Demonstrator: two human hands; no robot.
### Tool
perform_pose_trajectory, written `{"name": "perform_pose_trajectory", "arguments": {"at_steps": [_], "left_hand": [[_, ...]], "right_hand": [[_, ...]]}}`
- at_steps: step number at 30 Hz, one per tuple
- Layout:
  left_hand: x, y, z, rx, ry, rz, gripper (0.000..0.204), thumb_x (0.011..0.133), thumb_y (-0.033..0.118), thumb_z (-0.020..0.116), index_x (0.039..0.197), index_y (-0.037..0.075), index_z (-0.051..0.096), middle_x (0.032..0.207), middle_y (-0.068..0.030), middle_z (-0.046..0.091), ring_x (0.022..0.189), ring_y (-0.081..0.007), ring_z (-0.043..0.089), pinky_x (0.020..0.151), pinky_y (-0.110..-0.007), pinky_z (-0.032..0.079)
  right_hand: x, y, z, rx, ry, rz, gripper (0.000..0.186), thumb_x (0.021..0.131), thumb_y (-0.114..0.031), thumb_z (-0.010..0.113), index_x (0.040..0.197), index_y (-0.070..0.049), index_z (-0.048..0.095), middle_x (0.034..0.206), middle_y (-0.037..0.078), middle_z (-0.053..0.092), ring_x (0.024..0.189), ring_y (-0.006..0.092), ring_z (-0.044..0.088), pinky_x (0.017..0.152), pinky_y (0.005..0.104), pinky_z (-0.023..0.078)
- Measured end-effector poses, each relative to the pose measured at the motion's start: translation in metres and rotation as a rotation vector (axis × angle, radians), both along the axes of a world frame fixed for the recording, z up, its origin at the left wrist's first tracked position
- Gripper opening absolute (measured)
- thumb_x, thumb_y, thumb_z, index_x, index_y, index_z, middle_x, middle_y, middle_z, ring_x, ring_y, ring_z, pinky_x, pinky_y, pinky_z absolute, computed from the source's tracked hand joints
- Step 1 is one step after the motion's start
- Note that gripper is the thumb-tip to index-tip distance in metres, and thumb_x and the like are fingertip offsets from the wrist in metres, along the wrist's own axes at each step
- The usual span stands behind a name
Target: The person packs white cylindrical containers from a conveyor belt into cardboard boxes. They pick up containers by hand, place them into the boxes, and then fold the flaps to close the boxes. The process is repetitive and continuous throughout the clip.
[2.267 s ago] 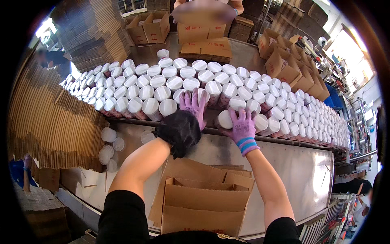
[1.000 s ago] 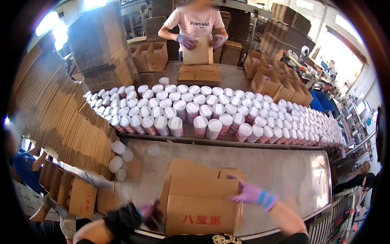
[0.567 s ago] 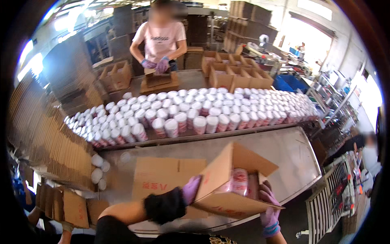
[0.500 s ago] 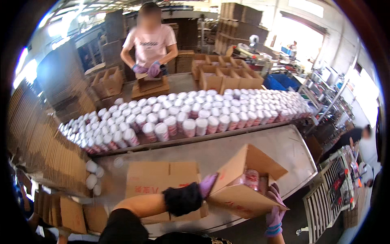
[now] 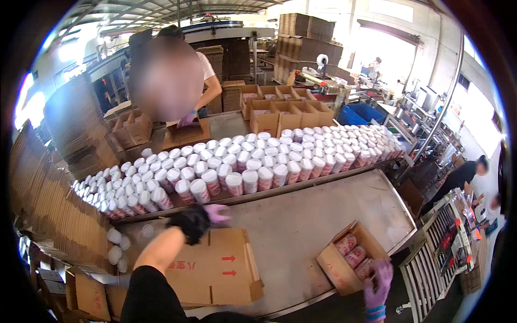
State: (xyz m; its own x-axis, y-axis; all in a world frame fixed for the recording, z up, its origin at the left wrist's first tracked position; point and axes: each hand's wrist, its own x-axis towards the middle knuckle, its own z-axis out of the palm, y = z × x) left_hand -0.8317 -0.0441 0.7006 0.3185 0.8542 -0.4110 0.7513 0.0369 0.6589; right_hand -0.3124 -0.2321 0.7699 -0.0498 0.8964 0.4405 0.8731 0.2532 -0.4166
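Observation:
My left hand [image 5: 217, 213], in a purple glove with a black cuff, reaches over the far edge of a flat folded carton [image 5: 183, 285]. Its fingers are stretched out with nothing in them, short of the front row of white-lidded cans [image 5: 234, 184]. To the right, an open carton [image 5: 339, 272] stands upright on the metal table, holding red-and-white cans [image 5: 354, 256] laid on their sides. At that carton's near right corner is my right hand [image 5: 380, 282], also gloved in purple. Its fingers look apart, close to or touching the rim.
A long raised ledge of cans crosses beyond the metal table [image 5: 301, 215]. Opposite, a co-worker's gloved hand [image 5: 187, 119] is at another carton. Filled cartons [image 5: 288, 116] and a blue bin [image 5: 361, 114] stand behind. Cardboard stacks [image 5: 59, 199] rise left; a roller conveyor [image 5: 431, 280] is right.
The right-hand carton has gone from tilted to upright, and its flaps no longer stick up. My left hand has left it and moved left and away from me, toward the cans.

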Motion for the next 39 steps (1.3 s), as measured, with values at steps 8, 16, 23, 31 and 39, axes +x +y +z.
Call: {"name": "perform_pose_trajectory", "arguments": {"at_steps": [8,16,23,31,39], "left_hand": [[-0.080,-0.153,-0.007,-0.239,0.055,0.070,0.076,0.065,0.050,0.072,0.121,0.005,0.048,0.117,-0.0118,0.055,0.111,-0.0216,0.047,0.090,-0.033,0.038],[-0.034,-0.217,0.028,0.519,0.377,-0.130,0.028,0.076,0.023,0.060,0.100,0.009,0.057,0.080,-0.0151,0.061,0.072,-0.0311,0.058,0.069,-0.040,0.046],[-0.017,-0.205,0.217,0.610,0.151,-0.289,0.023,0.074,0.021,0.062,0.092,0.008,0.059,0.079,-0.0130,0.060,0.068,-0.0279,0.060,0.060,-0.036,0.048],[-0.025,-0.230,0.221,1.047,0.571,0.060,0.071,0.049,0.042,0.075,0.108,0.008,0.053,0.115,-0.0126,0.049,0.107,-0.0342,0.044,0.093,-0.051,0.028],[-0.020,-0.238,0.148,0.597,-0.221,0.069,0.059,0.063,0.040,0.073,0.110,0.009,0.056,0.119,-0.0115,0.051,0.118,-0.0351,0.038,0.101,-0.045,0.021]], "right_hand": [[-0.254,0.054,-0.047,-0.387,0.062,0.345,0.081,0.069,-0.052,0.063,0.123,0.003,0.040,0.127,0.023,0.040,0.120,0.0372,0.035,0.099,0.0449,0.029],[-0.325,0.039,-0.068,-0.609,-0.214,0.266,0.097,0.068,-0.061,0.057,0.135,0.000,0.021,0.138,0.026,0.021,0.130,0.0399,0.016,0.102,0.0570,0.014],[-0.310,0.094,0.089,-0.298,0.897,0.615,0.087,0.065,-0.038,0.073,0.129,0.004,0.030,0.119,0.016,0.045,0.110,0.0195,0.042,0.093,0.0309,0.036],[-0.316,0.105,0.056,-0.637,0.659,0.676,0.098,0.060,-0.011,0.076,0.133,0.002,0.013,0.121,0.017,0.044,0.112,0.0228,0.043,0.097,0.0317,0.035],[-0.307,0.097,0.060,-0.926,0.913,0.727,0.067,0.070,-0.003,0.063,0.129,-0.002,0.031,0.122,0.013,0.043,0.117,0.0190,0.038,0.097,0.0340,0.033]]}}
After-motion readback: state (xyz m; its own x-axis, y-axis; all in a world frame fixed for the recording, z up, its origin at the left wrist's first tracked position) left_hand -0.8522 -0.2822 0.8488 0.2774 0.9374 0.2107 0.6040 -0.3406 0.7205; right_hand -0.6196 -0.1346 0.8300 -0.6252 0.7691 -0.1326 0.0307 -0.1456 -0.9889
